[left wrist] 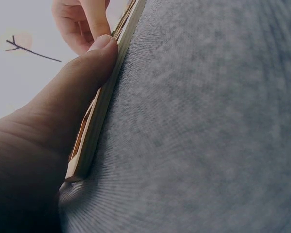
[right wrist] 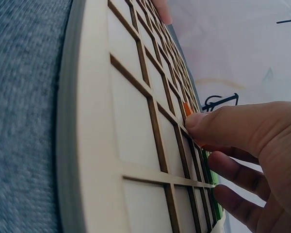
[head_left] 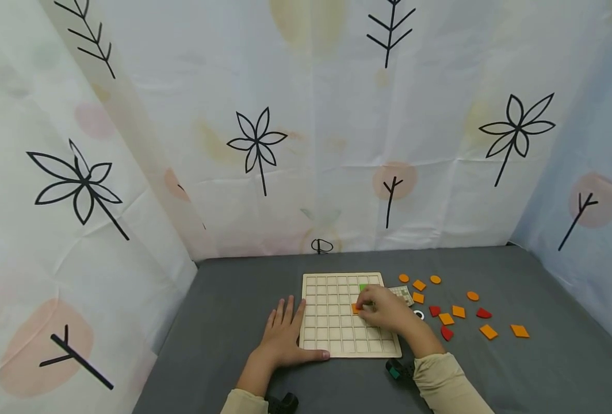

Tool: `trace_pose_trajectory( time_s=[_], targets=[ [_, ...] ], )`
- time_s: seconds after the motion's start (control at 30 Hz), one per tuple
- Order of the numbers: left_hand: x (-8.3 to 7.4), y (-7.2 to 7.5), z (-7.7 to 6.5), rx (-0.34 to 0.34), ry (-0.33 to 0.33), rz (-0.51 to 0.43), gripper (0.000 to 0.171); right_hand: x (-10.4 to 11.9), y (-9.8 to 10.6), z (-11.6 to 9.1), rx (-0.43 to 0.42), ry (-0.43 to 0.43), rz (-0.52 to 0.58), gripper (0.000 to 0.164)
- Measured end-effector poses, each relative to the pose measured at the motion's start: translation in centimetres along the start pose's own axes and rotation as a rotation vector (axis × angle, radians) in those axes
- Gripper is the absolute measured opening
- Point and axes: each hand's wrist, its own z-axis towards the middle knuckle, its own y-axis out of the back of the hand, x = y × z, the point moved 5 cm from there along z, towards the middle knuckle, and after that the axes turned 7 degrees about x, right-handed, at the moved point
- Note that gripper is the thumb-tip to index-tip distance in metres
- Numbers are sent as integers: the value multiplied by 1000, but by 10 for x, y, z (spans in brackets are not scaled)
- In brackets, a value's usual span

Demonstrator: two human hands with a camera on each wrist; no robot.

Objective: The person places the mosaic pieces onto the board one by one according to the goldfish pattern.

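A pale wooden grid board lies on the grey table. At its left edge my left hand rests with fingers spread, the thumb along the front edge; in the left wrist view the thumb touches the board's side. Over the board's right half, my right hand pinches a small orange tile at a grid cell. In the right wrist view the thumb presses on this orange tile, and the forefinger is mostly hidden. A green piece sits in a cell farther back, partly behind the right hand.
Right of the board lie several loose orange tiles, orange discs and red pieces. A small gridded card and a white ring are beside the right hand. Patterned cloth walls enclose the table.
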Motion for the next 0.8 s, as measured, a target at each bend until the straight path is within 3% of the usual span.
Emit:
trace_pose_trajectory(
  time_s=[0.63,0.8],
  targets=[
    [-3,1,-5,-21,-15,4,139,0,-4,1,3,40,-5,8],
    [-2,1,-4,-18,-12,-9,139,3,1,0,12,13,5,9]
  ],
)
